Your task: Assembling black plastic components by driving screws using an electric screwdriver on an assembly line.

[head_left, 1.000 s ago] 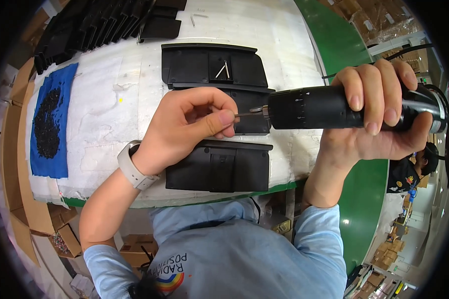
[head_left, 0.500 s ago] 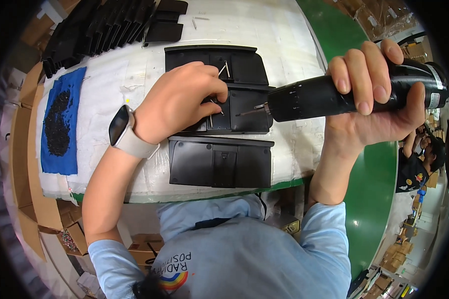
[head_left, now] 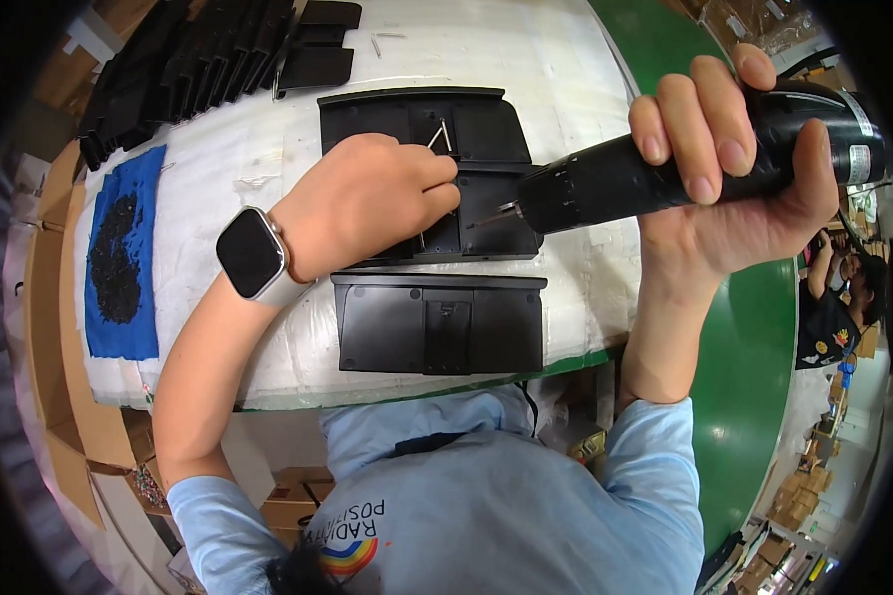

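My right hand (head_left: 709, 233) grips a black electric screwdriver (head_left: 600, 183), held tilted with its thin bit (head_left: 489, 217) over the middle black plastic piece (head_left: 506, 233). On the left side of that piece, my left hand (head_left: 367, 203) is closed with fingers curled down; whatever the fingertips hold is hidden beneath. A second black piece (head_left: 491, 134) lies just beyond, with thin metal pins (head_left: 445, 137) leaning in its middle recess. Closest to my body, a third such piece (head_left: 387, 327) lies flat and untouched by either hand.
At left, a blue cloth (head_left: 129, 342) carries a heap of small black parts (head_left: 117, 263). Several black pieces (head_left: 203, 64) stand in a row at the back left. Loose pins (head_left: 375, 47) lie behind. Another person (head_left: 829, 307) is far right, beyond the green floor (head_left: 734, 397).
My left hand has rolled over, so its thumb and fingertips no longer show. The screwdriver has shifted slightly left in my right hand, its bit still over the middle piece.
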Motion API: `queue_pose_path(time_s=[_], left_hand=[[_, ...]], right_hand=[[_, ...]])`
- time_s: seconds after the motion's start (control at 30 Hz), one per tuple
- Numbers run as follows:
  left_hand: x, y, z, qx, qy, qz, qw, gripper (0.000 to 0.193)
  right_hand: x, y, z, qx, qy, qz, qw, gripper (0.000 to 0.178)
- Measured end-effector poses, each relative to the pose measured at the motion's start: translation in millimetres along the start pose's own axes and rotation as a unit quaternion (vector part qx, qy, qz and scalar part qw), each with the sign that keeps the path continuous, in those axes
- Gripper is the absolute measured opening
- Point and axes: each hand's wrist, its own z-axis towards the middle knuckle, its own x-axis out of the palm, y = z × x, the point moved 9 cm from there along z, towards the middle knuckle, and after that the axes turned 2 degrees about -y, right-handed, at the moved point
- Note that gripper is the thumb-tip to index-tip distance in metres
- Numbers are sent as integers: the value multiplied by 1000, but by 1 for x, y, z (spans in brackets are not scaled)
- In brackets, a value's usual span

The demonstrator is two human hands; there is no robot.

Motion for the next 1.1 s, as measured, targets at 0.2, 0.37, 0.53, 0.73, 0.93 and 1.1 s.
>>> queue_pose_path(time_s=[0.2, 0.37, 0.53, 0.73, 0.93, 1.1], left_hand=[[-2, 8, 2, 14, -26, -54, 998, 9], [-5, 20, -3, -38, -61, -114, 991, 11], [-8, 31, -14, -130, -67, -220, 964, 10], [-2, 22, -15, -89, -71, -318, 941, 7], [7, 16, -15, -101, -40, -310, 944, 8], [10, 15, -14, -121, -33, -298, 946, 9]], right_hand=[[3, -6, 3, 15, -11, -31, 999, 40], [4, -9, 2, 23, -24, -52, 998, 39], [9, -10, 2, 32, -23, -67, 997, 41], [10, -13, 2, 64, 6, -109, 992, 44], [12, -22, -1, 39, 39, -39, 998, 47], [16, -30, 0, 86, 68, -83, 991, 49]])
